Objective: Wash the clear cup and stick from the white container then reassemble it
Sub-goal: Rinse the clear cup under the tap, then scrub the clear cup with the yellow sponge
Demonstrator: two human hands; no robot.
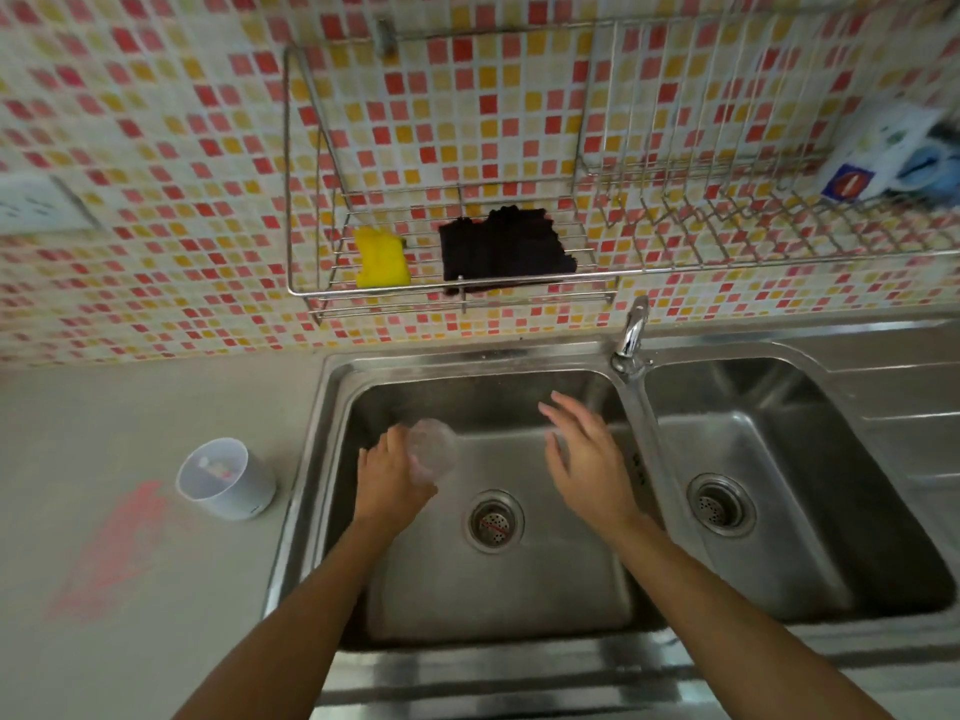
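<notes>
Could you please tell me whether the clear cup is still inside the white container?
Out. The left hand holds the clear cup over the left sink basin, apart from the white container on the counter.

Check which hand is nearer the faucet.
Right. The right hand hangs open over the left basin, just left of the faucet. The left hand is further left, its grip around the clear cup.

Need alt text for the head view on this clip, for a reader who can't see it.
A left hand holds a clear cup over the left basin of a steel double sink, while the open right hand reaches toward the tap. A white container stands on the counter to the left; a yellow sponge and dark cloth sit on a wall rack.
</notes>
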